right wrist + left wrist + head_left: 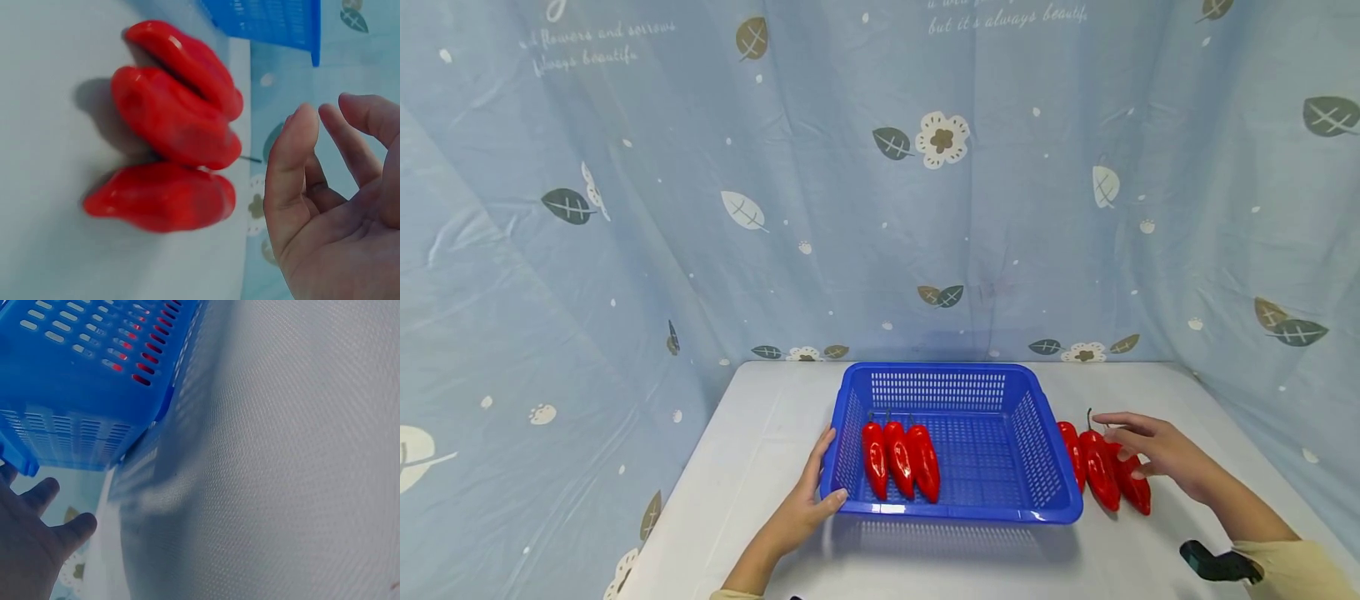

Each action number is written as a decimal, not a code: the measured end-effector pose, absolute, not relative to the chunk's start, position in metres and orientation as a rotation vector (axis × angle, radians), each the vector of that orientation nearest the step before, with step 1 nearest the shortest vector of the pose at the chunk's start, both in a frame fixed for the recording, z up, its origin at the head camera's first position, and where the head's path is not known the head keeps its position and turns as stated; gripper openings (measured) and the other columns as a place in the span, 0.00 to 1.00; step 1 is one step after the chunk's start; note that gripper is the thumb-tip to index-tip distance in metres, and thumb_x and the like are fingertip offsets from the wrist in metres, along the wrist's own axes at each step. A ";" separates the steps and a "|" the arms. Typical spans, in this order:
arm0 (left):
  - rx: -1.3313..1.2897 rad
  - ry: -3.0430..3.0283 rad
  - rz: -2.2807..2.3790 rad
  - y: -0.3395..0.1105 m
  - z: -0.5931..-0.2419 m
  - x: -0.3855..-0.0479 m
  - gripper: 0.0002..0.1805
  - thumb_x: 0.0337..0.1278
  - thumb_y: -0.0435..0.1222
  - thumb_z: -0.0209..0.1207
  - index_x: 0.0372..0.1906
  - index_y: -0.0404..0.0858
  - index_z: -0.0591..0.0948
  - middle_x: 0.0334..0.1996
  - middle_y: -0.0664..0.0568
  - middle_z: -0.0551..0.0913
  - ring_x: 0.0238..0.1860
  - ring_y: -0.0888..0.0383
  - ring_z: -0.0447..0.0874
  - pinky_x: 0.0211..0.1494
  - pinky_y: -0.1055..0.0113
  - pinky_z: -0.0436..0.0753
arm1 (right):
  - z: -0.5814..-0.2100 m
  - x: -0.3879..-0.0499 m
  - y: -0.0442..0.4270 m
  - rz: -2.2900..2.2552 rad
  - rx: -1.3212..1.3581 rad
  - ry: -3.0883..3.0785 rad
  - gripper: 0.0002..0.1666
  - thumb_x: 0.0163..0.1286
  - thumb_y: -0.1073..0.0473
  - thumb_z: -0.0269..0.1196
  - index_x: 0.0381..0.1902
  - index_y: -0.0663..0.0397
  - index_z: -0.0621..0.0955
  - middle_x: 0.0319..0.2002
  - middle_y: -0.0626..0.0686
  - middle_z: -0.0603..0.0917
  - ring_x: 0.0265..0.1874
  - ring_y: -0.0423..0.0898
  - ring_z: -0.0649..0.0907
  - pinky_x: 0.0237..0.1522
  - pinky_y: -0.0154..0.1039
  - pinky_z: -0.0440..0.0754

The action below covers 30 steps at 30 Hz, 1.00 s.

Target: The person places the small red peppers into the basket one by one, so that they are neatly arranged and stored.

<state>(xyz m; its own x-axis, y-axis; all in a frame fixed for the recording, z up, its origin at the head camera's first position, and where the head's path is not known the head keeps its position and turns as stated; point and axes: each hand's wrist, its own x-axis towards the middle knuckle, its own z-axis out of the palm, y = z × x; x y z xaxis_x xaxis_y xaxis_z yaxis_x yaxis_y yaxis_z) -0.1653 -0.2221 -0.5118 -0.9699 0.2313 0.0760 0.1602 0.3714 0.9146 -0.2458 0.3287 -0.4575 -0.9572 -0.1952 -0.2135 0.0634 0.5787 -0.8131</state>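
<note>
By table's [1150,392] right edge, right hand [1161,450] hovering half-curled, prob empty; left hand [805,508] splaying against basket [940,512]; peppers [898,462] three in, three out.

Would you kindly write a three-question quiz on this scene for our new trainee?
1. How many red peppers lie inside the blue basket?
2. True or false: the left hand is touching the basket.
3. From the person's view, the peppers outside lie on which side of the basket? A. left; B. right; C. far.

Key:
1. Three.
2. True.
3. B, close to the right hand.
</note>
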 end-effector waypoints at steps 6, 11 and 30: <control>0.362 2.538 1.694 -0.221 -0.511 -0.165 0.50 0.65 0.42 0.60 0.83 0.56 0.43 0.83 0.44 0.35 0.80 0.34 0.37 0.75 0.34 0.51 | -0.467 -0.242 0.341 -1.317 -0.080 2.565 0.36 0.78 0.47 0.57 0.73 0.65 0.67 0.61 0.73 0.76 0.46 0.53 0.83 0.41 0.49 0.88; 0.362 2.542 1.688 -0.221 -0.511 -0.165 0.50 0.64 0.42 0.60 0.83 0.56 0.43 0.83 0.44 0.35 0.80 0.34 0.37 0.75 0.34 0.52 | -0.474 -0.240 0.347 -1.295 -0.075 2.618 0.35 0.78 0.49 0.58 0.72 0.67 0.68 0.63 0.75 0.73 0.51 0.60 0.83 0.44 0.53 0.88; 0.365 2.537 1.698 -0.222 -0.511 -0.165 0.50 0.64 0.42 0.61 0.83 0.55 0.44 0.83 0.44 0.34 0.80 0.33 0.37 0.74 0.32 0.52 | -0.505 -0.243 0.361 -1.111 0.040 2.637 0.44 0.66 0.51 0.70 0.71 0.69 0.66 0.63 0.82 0.64 0.57 0.75 0.73 0.41 0.49 0.89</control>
